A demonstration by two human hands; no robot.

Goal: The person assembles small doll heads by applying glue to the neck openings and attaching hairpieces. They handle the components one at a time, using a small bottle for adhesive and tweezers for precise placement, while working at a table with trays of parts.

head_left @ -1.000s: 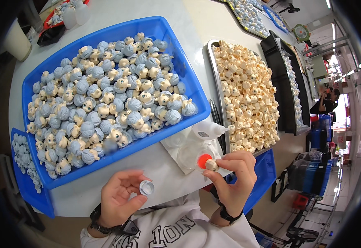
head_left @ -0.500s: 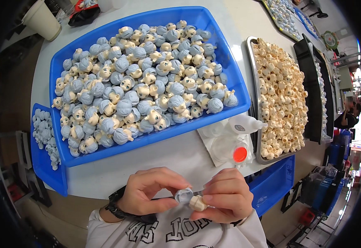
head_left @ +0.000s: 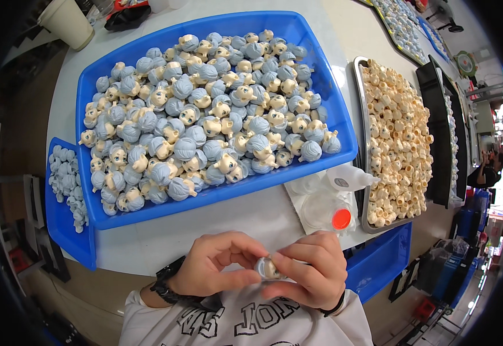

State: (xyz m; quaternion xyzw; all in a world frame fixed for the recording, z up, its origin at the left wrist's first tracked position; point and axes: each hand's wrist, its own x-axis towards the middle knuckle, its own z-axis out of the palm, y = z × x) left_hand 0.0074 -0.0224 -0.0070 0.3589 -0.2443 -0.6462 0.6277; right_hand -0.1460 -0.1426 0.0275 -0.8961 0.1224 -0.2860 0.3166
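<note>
Close to my body, both hands meet at one small doll head (head_left: 269, 268). Its pale blue hair piece (head_left: 261, 267) is pinched by the thumb and fingers of my left hand (head_left: 220, 266). From the other side, my right hand (head_left: 314, 270) grips the cream face piece, mostly hidden behind its fingers. The two pieces touch, the hair lying against the face; how far they fit together I cannot tell. Beyond my hands, a large blue tray (head_left: 217, 187) holds many blue-haired doll heads. Cream face pieces (head_left: 398, 150) fill a metal tray to the right.
A smaller blue tray (head_left: 61, 230) with loose hair pieces stands at the left. A white squeeze bottle (head_left: 346, 177) and a clear bottle with a red cap (head_left: 341, 219) lie between the trays. Black trays (head_left: 436, 132) stand farther right; a white bucket (head_left: 67, 26) is far left.
The hair piece and the face piece, apart before, now touch. My right hand has moved left toward my left hand. The whole view has shifted slightly.
</note>
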